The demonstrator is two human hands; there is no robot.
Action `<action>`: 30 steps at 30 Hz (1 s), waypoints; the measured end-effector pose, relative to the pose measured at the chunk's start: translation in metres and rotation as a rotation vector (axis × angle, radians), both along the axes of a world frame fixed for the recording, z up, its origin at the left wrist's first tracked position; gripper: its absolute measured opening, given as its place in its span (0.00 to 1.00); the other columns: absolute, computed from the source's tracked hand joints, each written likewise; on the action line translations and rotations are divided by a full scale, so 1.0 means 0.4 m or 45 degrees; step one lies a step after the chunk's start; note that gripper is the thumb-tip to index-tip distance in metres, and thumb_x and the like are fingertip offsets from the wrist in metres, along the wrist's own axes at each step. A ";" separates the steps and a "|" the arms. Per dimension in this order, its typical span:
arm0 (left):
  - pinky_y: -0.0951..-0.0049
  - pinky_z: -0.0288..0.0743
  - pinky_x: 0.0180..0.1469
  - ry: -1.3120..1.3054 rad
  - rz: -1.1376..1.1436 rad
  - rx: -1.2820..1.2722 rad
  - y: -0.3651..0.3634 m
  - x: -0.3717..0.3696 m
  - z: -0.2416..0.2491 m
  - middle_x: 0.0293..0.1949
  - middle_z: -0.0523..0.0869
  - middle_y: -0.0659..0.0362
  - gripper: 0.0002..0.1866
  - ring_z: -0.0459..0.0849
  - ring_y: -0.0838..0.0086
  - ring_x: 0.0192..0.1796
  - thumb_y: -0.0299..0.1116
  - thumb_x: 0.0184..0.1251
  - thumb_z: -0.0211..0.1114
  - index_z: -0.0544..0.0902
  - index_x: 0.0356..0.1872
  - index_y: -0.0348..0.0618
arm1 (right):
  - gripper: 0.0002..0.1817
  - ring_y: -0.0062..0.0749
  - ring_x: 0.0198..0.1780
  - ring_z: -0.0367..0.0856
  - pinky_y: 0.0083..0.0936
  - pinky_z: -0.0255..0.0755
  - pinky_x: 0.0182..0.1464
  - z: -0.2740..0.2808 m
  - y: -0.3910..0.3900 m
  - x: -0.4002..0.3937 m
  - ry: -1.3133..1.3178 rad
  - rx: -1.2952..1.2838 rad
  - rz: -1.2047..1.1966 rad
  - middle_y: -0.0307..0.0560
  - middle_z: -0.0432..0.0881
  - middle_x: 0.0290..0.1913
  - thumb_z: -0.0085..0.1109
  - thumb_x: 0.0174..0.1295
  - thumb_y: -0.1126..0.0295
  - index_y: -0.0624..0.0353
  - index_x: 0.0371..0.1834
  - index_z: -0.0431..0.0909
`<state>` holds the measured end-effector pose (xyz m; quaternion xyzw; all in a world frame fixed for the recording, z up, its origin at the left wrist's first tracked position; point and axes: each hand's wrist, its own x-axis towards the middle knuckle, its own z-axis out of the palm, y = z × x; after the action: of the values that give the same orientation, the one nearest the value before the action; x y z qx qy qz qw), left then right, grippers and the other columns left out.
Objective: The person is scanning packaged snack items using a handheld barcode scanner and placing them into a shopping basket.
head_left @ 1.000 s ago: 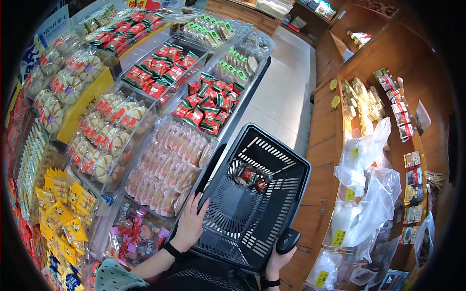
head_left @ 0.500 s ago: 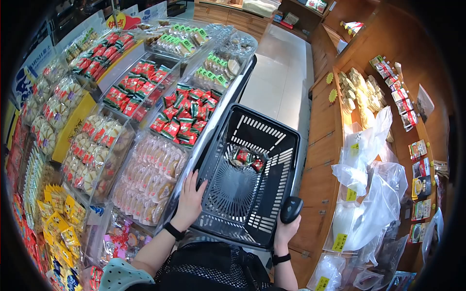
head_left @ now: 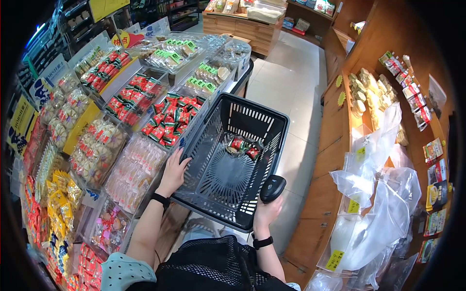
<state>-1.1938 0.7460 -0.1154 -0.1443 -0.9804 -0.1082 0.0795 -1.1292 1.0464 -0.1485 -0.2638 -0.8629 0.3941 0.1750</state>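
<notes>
A black plastic shopping basket (head_left: 228, 182) is held in front of my body, tilted a little. Inside, towards its far end, lie a few red-and-green wrapped snack packets (head_left: 244, 146) in clear film. My left hand (head_left: 173, 174) grips the basket's left rim, beside the snack bins. On the near right corner, my right hand (head_left: 267, 213) is closed around the basket's edge, just below a rounded black grip piece (head_left: 273, 188). The fingers of the right hand are partly hidden by that piece.
Clear bins on the left hold red-and-green packets (head_left: 171, 119), pale wrapped pastries (head_left: 136, 169) and yellow packets (head_left: 63, 203). A wooden counter (head_left: 310, 199) runs along the right with plastic bags (head_left: 378, 208). A tiled aisle (head_left: 301, 87) leads ahead to a wooden display stand (head_left: 240, 29).
The basket and both hands have shifted slightly left and up in view. The basket has turned a little away from the bins, and more of the aisle and far stand shows.
</notes>
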 end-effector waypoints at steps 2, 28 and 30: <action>0.54 0.50 0.68 -0.005 0.011 -0.048 0.012 0.007 0.010 0.65 0.60 0.45 0.24 0.54 0.50 0.70 0.24 0.54 0.61 0.72 0.56 0.43 | 0.26 0.52 0.48 0.70 0.40 0.61 0.52 -0.008 0.007 0.006 0.008 -0.045 0.014 0.53 0.72 0.43 0.68 0.42 0.73 0.63 0.45 0.68; 0.57 0.62 0.62 -0.471 -0.217 -0.227 0.343 -0.459 -0.413 0.59 0.67 0.53 0.42 0.62 0.59 0.65 0.33 0.46 0.70 0.59 0.65 0.41 | 0.23 0.42 0.44 0.74 0.37 0.64 0.49 0.017 0.033 0.002 0.048 0.600 0.568 0.45 0.77 0.40 0.60 0.41 0.73 0.61 0.46 0.76; 0.59 0.63 0.60 -0.499 -0.269 -0.314 0.338 -0.486 -0.463 0.58 0.68 0.54 0.41 0.65 0.60 0.63 0.34 0.45 0.70 0.61 0.64 0.42 | 0.26 0.40 0.43 0.74 0.36 0.64 0.48 0.023 0.029 -0.005 -0.013 0.637 0.524 0.44 0.77 0.42 0.58 0.37 0.77 0.59 0.47 0.77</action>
<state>-1.3883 0.8811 -0.3005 -0.2309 -0.9623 -0.0215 -0.1421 -1.1312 1.0582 -0.1393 -0.0345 -0.9691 0.1955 0.1467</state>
